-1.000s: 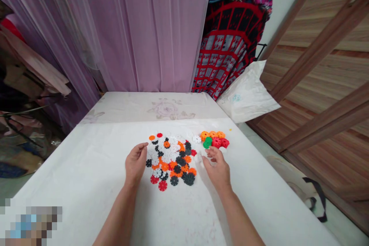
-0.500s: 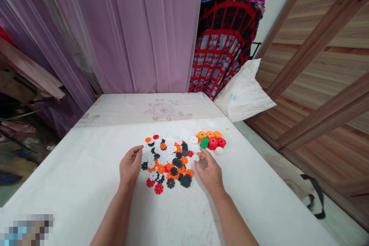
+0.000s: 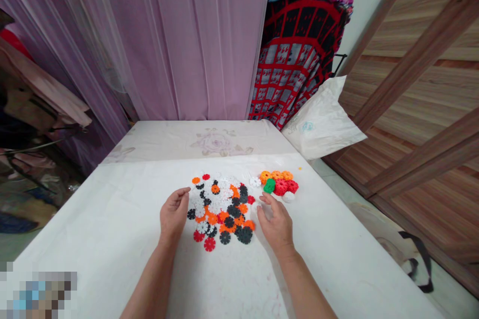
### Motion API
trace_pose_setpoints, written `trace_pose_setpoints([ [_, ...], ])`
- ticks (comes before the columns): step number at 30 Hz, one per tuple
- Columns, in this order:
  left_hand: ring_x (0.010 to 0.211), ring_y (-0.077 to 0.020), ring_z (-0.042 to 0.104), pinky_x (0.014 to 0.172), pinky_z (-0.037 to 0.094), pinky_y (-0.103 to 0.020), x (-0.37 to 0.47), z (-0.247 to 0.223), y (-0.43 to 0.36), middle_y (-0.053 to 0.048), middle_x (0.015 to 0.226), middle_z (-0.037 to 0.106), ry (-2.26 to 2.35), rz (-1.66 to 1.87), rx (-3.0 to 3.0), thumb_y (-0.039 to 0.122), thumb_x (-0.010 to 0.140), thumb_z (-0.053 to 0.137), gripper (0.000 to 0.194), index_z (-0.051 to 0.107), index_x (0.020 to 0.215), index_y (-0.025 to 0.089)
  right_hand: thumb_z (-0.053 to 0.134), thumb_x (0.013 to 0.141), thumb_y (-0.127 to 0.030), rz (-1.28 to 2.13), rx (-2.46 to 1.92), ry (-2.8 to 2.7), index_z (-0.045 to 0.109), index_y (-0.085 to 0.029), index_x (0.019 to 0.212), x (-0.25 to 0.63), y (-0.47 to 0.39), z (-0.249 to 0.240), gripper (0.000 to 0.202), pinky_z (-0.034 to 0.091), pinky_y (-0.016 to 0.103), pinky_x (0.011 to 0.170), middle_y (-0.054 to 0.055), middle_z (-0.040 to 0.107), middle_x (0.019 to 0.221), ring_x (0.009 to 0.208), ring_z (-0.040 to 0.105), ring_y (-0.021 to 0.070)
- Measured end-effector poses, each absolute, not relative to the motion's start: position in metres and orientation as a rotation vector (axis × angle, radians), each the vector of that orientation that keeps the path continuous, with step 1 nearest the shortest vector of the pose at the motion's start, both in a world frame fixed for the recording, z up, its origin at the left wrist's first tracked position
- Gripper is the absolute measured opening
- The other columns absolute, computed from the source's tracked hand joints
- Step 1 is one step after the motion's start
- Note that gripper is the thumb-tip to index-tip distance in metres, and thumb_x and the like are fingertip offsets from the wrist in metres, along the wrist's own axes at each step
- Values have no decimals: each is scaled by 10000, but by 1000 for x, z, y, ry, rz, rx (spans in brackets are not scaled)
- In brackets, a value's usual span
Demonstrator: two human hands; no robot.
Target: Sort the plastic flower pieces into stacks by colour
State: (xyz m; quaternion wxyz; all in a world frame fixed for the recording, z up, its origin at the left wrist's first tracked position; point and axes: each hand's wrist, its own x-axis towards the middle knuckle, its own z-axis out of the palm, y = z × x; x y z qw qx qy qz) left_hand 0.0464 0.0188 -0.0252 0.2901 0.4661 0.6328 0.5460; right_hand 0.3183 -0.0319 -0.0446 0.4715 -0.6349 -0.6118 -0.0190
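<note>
Notched snowflake discs (image 3: 225,238) in white, black, orange and red lie in a loose flat pile on the white-covered table. My left hand (image 3: 174,215) is at the pile's left edge, its fingers loosely bent and nothing visible in them. On the pile's right side, my right hand (image 3: 276,222) has its thumb and fingers apart, with no disc seen between them. Just beyond my right fingertips sit joined discs in clusters: a green cluster (image 3: 269,186), a red cluster (image 3: 281,187), an orange cluster (image 3: 265,177) and a white cluster (image 3: 288,197).
A single white disc (image 3: 255,182) lies between the pile and the clusters. A tiny yellow piece (image 3: 300,168) is near the table's right edge. A white bag (image 3: 322,122) leans at the far right corner. Purple curtains (image 3: 194,40) hang behind the table (image 3: 123,229).
The whole view has shifted slightly, so everything appears a little further right. The white disc by my right fingertips no longer shows clearly; both hands keep nearly the same places.
</note>
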Motion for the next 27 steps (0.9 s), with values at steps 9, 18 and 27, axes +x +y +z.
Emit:
trace_pose_setpoints([
  [9, 780, -191, 681, 777, 542, -320, 47, -27, 21, -52, 850, 752, 1655, 1492, 1177, 456, 705, 601, 338, 725, 884, 198, 572, 832, -172, 71, -1572, -1974, 700, -242, 1023, 246, 6, -3, 241, 452, 342, 900, 46, 715, 1113, 1008, 606, 212],
  [18, 799, -195, 681, 768, 535, -313, 45, -31, 21, -53, 864, 753, 1648, 1474, 1196, 475, 721, 597, 362, 723, 917, 199, 542, 883, -195, 146, -1789, -2311, 727, -221, 916, 234, 22, 5, 190, 418, 329, 874, 45, 725, 1030, 1012, 591, 218],
  [27, 656, -161, 630, 649, 515, -284, 46, -29, 20, -46, 792, 739, 1669, 1461, 1231, 495, 730, 593, 393, 725, 929, 183, 578, 846, -153, -18, -1701, -2298, 710, -213, 858, 231, 26, 0, 146, 459, 340, 807, 82, 739, 873, 872, 641, 228],
])
